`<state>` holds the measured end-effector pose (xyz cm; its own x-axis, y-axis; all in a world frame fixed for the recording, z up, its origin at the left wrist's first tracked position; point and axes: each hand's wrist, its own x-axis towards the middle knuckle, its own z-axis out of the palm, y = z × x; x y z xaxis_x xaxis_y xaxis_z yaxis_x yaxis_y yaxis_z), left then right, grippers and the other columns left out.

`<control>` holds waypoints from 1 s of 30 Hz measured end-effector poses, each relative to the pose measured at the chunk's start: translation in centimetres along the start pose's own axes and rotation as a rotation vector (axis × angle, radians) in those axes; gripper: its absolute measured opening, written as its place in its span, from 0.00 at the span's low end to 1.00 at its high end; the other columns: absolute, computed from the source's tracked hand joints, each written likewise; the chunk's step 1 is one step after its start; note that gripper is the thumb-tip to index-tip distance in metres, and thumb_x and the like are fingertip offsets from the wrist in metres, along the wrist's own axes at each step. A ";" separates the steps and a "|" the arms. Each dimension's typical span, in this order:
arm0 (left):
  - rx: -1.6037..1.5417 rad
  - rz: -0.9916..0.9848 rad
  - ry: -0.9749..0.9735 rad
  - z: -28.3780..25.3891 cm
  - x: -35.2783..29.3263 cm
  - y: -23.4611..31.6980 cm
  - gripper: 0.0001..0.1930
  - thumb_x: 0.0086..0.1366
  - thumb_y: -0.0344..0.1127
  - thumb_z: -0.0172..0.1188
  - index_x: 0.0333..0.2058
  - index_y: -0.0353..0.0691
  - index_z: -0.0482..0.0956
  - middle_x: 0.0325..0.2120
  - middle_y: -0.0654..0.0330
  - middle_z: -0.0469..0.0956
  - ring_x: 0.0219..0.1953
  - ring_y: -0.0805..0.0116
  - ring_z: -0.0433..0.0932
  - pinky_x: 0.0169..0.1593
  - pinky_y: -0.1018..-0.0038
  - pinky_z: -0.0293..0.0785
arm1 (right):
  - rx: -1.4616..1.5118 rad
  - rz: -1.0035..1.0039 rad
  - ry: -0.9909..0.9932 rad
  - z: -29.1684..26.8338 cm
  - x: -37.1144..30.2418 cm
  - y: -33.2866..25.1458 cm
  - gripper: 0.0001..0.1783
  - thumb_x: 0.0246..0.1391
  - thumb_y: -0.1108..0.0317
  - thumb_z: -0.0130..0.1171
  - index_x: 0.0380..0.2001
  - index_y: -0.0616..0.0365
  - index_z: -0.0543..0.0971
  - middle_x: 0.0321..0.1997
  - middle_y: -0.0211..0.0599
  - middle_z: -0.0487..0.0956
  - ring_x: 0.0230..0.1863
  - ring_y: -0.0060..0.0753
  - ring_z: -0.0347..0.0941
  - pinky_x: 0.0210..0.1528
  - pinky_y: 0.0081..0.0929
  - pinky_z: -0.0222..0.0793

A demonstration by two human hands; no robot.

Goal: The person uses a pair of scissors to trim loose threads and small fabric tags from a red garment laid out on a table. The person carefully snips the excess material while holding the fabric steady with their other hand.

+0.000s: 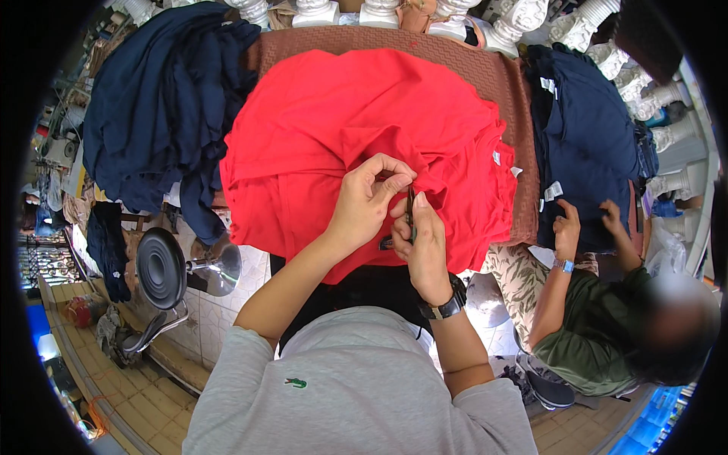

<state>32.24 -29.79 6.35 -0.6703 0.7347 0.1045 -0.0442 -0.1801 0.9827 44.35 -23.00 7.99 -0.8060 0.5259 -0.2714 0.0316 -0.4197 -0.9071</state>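
A heap of red garments (318,114) lies in front of me, with folds bunched near its middle. My left hand (362,201) is closed, thumb and forefinger pinching a bit of the red cloth. Close against those fingertips, my right hand (426,246) grips small dark thread snips (410,203) with the blades pointing away from me. Whether a thread lies between the blades is too small to tell. Small white labels (497,158) show at the heap's right side.
Brown textured cloth (318,47) covers the table. Navy garments are piled at the left (163,114) and right (580,129). A co-worker in a dark green shirt (584,334) sits at the right, hands by the navy pile. A black round stool (161,267) lies tipped at left. White balusters (379,14) line the back.
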 end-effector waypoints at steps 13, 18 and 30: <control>0.081 0.157 0.030 0.2 0.0 -0.5 0.03 0.69 0.25 0.61 0.37 0.31 0.78 0.39 0.57 0.82 0.41 0.72 0.80 0.48 0.74 0.76 | 0.269 0.119 -0.084 -1.0 0.6 0.5 0.24 0.76 0.47 0.38 0.31 0.53 0.69 0.19 0.21 0.60 0.14 0.13 0.50 0.15 0.16 0.43; 0.013 0.071 0.014 0.2 -0.6 -0.7 0.03 0.72 0.25 0.58 0.39 0.32 0.78 0.43 0.56 0.81 0.41 0.76 0.78 0.47 0.78 0.75 | 0.254 0.126 -0.026 -0.1 -0.3 0.2 0.25 0.76 0.49 0.37 0.32 0.56 0.70 0.19 0.23 0.61 0.14 0.14 0.51 0.15 0.17 0.44; 0.029 0.083 0.008 0.2 -0.9 -0.4 0.03 0.69 0.24 0.61 0.34 0.32 0.79 0.43 0.55 0.81 0.39 0.74 0.79 0.45 0.76 0.75 | 0.301 0.109 0.024 0.1 0.4 0.5 0.23 0.77 0.51 0.36 0.33 0.55 0.69 0.21 0.23 0.62 0.15 0.14 0.52 0.16 0.17 0.45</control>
<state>33.02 -30.26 5.92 -0.6765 0.7129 0.1847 0.0329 -0.2212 0.9747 44.03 -23.04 7.48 -0.7930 0.4819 -0.3728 -0.0619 -0.6725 -0.7375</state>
